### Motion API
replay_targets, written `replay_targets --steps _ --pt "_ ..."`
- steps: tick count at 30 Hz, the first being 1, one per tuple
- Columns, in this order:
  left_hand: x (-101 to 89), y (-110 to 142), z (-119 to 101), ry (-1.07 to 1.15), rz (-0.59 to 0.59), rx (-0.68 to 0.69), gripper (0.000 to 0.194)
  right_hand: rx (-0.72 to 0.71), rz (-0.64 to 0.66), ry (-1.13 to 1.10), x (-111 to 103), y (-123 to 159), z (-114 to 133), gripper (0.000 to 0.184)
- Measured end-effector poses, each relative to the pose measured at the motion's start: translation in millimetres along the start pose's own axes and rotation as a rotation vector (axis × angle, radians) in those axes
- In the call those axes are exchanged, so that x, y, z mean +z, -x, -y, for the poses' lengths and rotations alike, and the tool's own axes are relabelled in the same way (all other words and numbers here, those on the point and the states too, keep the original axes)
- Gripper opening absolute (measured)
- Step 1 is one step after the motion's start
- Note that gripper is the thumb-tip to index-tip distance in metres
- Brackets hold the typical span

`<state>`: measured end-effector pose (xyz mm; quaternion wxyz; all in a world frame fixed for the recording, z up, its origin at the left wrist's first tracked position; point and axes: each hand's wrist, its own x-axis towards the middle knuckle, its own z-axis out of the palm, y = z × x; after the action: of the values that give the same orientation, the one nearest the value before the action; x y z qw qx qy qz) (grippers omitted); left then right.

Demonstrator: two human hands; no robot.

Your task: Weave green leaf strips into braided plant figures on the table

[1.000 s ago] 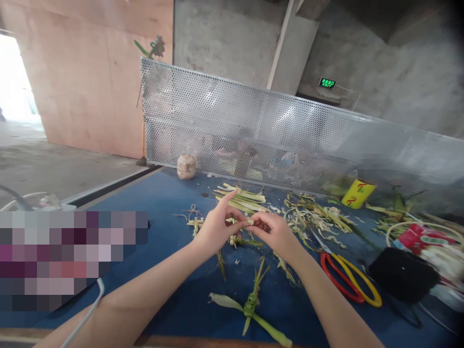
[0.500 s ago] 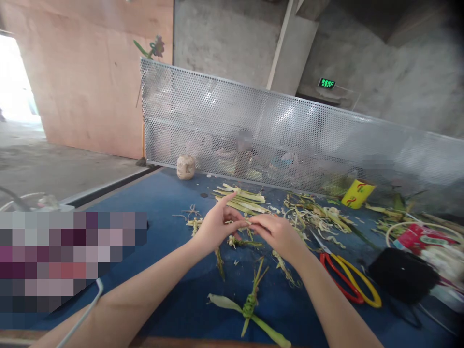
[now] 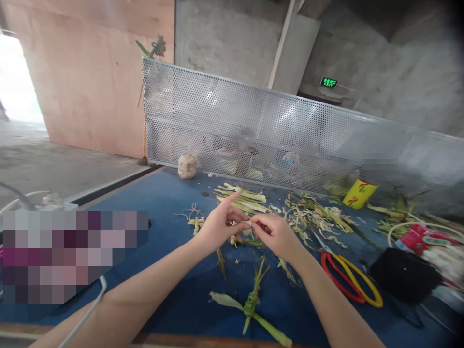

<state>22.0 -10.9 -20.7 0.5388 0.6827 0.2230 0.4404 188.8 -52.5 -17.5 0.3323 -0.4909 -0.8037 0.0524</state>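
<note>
Over the middle of the blue table, my left hand and my right hand meet fingertip to fingertip. Both pinch a small pale piece of plant strip, mostly hidden by the fingers. The left index finger points up and away from the pinch. Below the hands lies a woven green leaf figure with a long stalk and a pale leaf. Flat green leaf strips lie just beyond my fingers. A knotted plant piece rests under them, partly covered.
Right of my arm lie scissors with red and yellow handles, a black pouch and a basket with a red packet. Shredded leaf scraps, a yellow roll and a pale jar-like object stand before a perforated metal screen.
My right fingers close over the pinch point half a second ago, then shift slightly, showing the pale strip again. My left hand stays nearly still.
</note>
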Motion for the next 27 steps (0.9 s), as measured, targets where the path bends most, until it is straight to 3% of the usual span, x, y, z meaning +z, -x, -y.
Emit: replay_targets --steps 4,8,16,20,27 --pt "-0.9 2.1 -0.1 -0.122 0.004 0.039 0.077 0.044 0.010 -0.129 2.3 -0.1 0.9 0.015" --pt "-4.6 4.2 -0.4 -0.405 0.034 0.146 0.067 0.013 -0.009 -0.128 3.2 0.1 0.9 0.013" --pt "-7.8 4.3 -1.2 -0.770 0.083 0.270 0.070 -0.133 -0.055 0.096 5.1 1.6 -0.1 0.014" --pt "-7.5 5.1 -1.6 -0.861 0.106 0.299 0.071 -0.191 -0.060 0.205 5.1 3.7 1.0 0.015" --pt "-5.1 4.7 1.4 -0.858 0.141 0.218 0.074 -0.204 -0.075 0.294 7.0 3.2 2.0 0.018"
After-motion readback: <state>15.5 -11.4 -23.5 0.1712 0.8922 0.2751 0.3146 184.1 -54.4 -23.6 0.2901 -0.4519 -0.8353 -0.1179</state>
